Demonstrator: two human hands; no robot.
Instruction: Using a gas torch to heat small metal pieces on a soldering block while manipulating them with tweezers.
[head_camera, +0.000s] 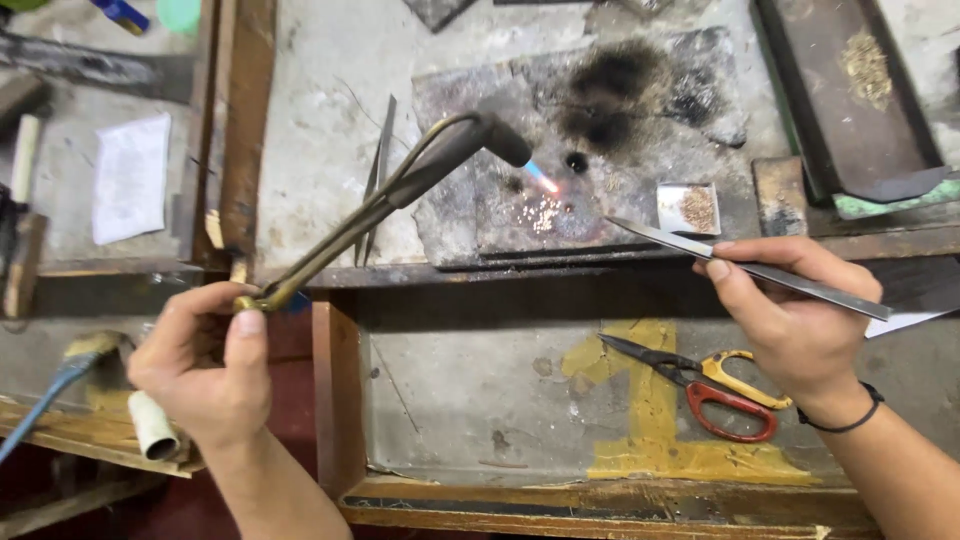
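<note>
while a white sheet of paper (130, 178) lies flat on the grey bench at the far left and a small square white tray of brownish grains (689, 208) sits at the right edge of the scorched dark slab (640, 130), the left hand (205, 365) is raised with its wrist bent, fingers and thumb closed around the base of a long brass torch (385, 195). the torch slants up and right, its dark nozzle throwing a small blue flame (541, 179) onto glowing bits (545, 212) on the slab. the right hand (795, 310) reaches in from the right, pinching long flat steel tweezers (745, 268) whose tip points toward the flame, just short of it. scissors with yellow and red handles (715, 385) lie below.
</note>
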